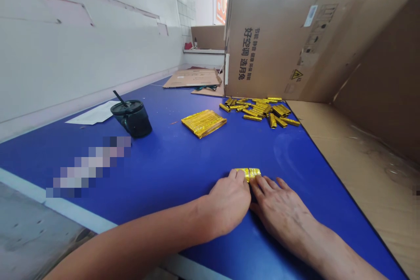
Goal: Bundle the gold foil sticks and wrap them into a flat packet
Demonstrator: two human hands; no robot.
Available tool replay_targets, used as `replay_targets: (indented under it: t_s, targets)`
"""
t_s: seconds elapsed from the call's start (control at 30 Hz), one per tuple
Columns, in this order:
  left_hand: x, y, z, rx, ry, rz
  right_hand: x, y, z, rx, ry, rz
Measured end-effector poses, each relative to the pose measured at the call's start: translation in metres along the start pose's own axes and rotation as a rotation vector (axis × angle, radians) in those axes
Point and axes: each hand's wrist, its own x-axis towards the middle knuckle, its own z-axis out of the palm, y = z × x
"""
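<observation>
Pressing in on a small folded piece of gold foil, both hands work together near the front of a blue table. The left hand sits just left of the piece, its fingers close together and slightly curled, with the tips touching the foil. It is hard to tell whether they pinch it. The right hand lies flat on the table, its fingers spread, with the tips touching the foil's right side. Farther up the table lies a neat flat stack of gold foil, well apart from the hands. Beyond it, a loose heap of gold foil sticks lies against the side of a cardboard box, which has dark printing and a yellow warning triangle. To the left stands a dark lidded cup with a black straw, just beside a sheet of white paper. A flat piece of cardboard lies at the far end of the table, and a blurred patch hides part of the tabletop.
</observation>
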Motion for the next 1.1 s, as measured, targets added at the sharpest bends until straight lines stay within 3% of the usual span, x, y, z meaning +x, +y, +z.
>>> replay_targets:
  t_s: [0.3, 0.47, 0.67, 0.83, 0.93, 1.1]
  targets:
    - [-0.003, 0.009, 0.010, 0.291, -0.062, 0.088, -0.003, -0.001, -0.002, -0.062, -0.060, -0.033]
    - [-0.005, 0.013, 0.008, 0.272, -0.069, 0.068, -0.005, 0.000, -0.003, -0.047, -0.005, -0.026]
    - [-0.007, 0.015, 0.009, 0.283, -0.066, 0.054, -0.007, 0.004, -0.003, -0.078, -0.026, -0.013]
    - [-0.001, -0.002, 0.011, 0.190, -0.037, 0.018, -0.007, 0.003, -0.001, -0.084, 0.022, -0.036]
    - [0.006, -0.019, 0.011, 0.182, 0.026, 0.044, -0.007, -0.002, 0.000, -0.108, 0.060, -0.070]
    - [0.016, -0.038, 0.007, 0.156, 0.028, 0.078, -0.011, -0.011, -0.002, -0.018, 0.088, -0.165]
